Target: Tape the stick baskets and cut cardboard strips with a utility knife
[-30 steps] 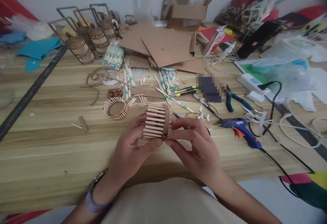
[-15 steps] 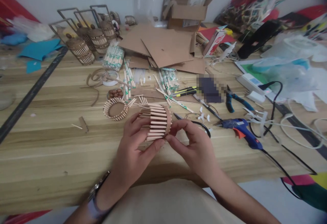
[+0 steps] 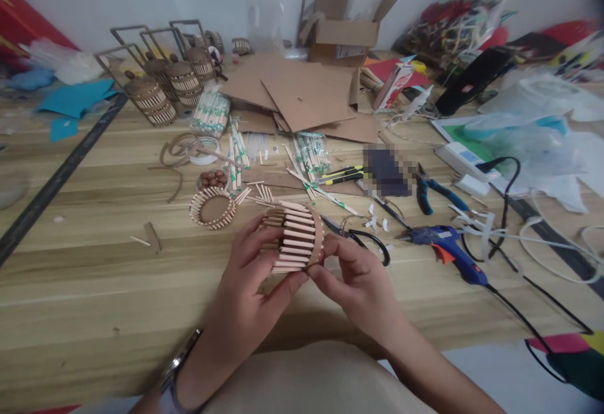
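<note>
A small round basket of wooden sticks (image 3: 298, 238) lies on its side in the air over the table's front, its cardboard band facing right. My left hand (image 3: 259, 275) is closed around its left side, the fingers reaching into the open end and the thumb below. My right hand (image 3: 349, 269) pinches the lower edge of the band with thumb and forefinger. Left of it stands a second stick ring (image 3: 212, 207) with a cardboard base. Loose short sticks (image 3: 264, 192) lie just behind the held basket. Black-handled scissors (image 3: 370, 241) rest beyond my right hand.
To the right lie a blue glue gun (image 3: 443, 244) with its cord and pliers (image 3: 436, 190). Cardboard sheets (image 3: 306, 96), packed sticks (image 3: 210, 112) and a bowl of brown beads (image 3: 214, 179) are farther back. Finished lidded baskets (image 3: 151, 99) stand at the back left.
The basket has shifted slightly right and down in the view and turned a little. Both hands keep their hold on it. The whole view has moved slightly.
</note>
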Demonstrator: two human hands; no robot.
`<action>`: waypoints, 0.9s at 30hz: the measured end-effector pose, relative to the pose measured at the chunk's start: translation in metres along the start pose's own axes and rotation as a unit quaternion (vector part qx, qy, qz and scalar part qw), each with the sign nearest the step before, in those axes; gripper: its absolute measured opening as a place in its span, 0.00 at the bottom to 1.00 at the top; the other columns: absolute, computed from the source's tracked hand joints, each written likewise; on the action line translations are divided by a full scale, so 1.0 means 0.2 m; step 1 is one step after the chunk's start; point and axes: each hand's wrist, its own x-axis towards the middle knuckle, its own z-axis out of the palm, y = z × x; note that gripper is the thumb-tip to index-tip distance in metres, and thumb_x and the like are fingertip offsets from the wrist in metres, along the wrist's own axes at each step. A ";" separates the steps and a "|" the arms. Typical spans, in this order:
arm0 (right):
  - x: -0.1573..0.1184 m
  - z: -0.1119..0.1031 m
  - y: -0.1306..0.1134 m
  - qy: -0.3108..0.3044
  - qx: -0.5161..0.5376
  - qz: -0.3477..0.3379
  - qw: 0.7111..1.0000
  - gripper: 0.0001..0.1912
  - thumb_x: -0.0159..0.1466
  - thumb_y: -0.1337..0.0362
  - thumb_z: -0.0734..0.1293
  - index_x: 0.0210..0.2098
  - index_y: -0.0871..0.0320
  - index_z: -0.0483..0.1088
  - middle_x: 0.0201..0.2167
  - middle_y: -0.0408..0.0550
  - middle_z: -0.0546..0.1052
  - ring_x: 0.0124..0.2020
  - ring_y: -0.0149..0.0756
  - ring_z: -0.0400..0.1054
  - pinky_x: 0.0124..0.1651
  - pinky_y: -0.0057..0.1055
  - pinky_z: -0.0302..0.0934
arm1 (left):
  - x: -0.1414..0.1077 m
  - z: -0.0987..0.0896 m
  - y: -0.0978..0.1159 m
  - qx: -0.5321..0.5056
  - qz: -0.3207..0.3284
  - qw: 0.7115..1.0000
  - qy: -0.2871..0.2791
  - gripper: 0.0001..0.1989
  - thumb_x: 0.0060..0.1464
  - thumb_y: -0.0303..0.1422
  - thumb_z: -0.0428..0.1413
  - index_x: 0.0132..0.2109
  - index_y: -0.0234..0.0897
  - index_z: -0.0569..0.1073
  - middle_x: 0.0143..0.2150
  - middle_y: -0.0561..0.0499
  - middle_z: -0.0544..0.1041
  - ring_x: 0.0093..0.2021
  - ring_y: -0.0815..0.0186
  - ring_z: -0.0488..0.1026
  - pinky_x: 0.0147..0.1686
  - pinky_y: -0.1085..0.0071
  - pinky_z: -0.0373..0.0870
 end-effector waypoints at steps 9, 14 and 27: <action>-0.02 -0.01 0.03 -0.017 0.028 0.007 0.999 0.06 0.64 0.62 0.71 0.31 0.53 0.72 0.29 0.41 0.78 0.34 0.34 0.72 0.40 0.31 0.63 | -0.03 0.01 0.01 -0.029 -0.043 0.999 0.015 0.13 0.63 0.30 0.60 0.54 0.44 0.73 0.62 0.48 0.72 0.72 0.55 0.58 0.70 0.54 0.60; -0.02 0.02 0.04 -0.015 0.036 0.018 0.999 0.06 0.64 0.63 0.72 0.30 0.54 0.73 0.29 0.42 0.79 0.32 0.33 0.72 0.39 0.31 0.63 | -0.03 -0.01 0.00 0.071 -0.006 0.997 0.014 0.08 0.63 0.29 0.60 0.48 0.45 0.76 0.60 0.49 0.73 0.72 0.53 0.55 0.71 0.48 0.54; -0.05 -0.08 0.30 -0.165 -0.402 -0.083 0.897 0.08 0.65 0.63 0.72 0.44 0.52 0.77 0.45 0.50 0.81 0.49 0.45 0.71 0.51 0.42 0.59 | -0.13 -0.10 -0.25 0.258 0.001 0.966 -0.036 0.04 0.60 0.31 0.61 0.36 0.39 0.75 0.55 0.43 0.77 0.69 0.40 0.56 0.64 0.35 0.58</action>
